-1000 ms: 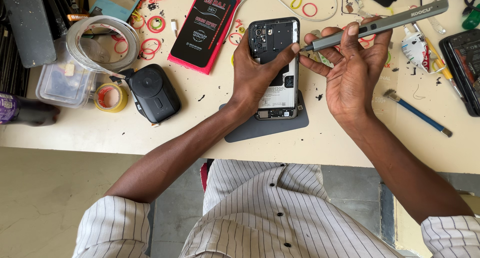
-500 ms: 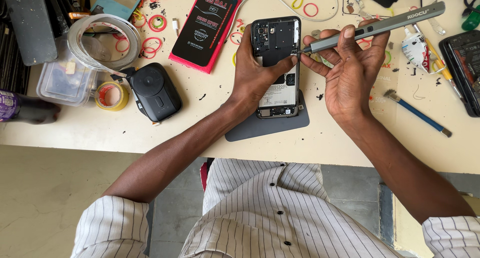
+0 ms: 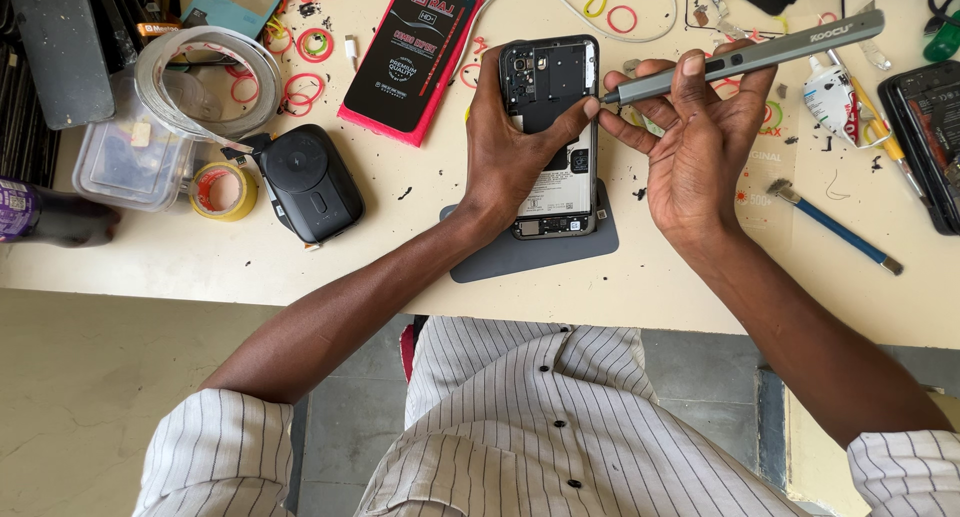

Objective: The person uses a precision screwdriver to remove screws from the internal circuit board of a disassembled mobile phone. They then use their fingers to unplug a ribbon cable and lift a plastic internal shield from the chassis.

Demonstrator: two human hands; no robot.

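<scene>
The person sits close to the surface [image 3: 700,297], and the opened phone [image 3: 556,127] lies with its back cover off on a dark grey mat [image 3: 530,252] near the front edge. The left hand [image 3: 515,142] lies over the left half of the phone and presses it down, with the thumb reaching across toward its right rim. The fingers of the right hand [image 3: 700,137] are wrapped around a grey pen-shaped electric screwdriver [image 3: 745,55].

Compared with a second ago, the screwdriver tip has moved a little to the left. It is now touching the right edge of the phone near the top, just beside the left thumb. The phone itself has stayed on the mat. I judge that the bit is being set on a screw at this rim, but the screw is too small to see.

There is little open room. A red and black box [image 3: 408,52] and a black round device [image 3: 305,182] are on the left. A blue-handled tool [image 3: 835,227], a glue tube [image 3: 828,97] and a dark tray [image 3: 925,137] are on the right. Coloured rubber bands [image 3: 305,87] are scattered behind.
</scene>
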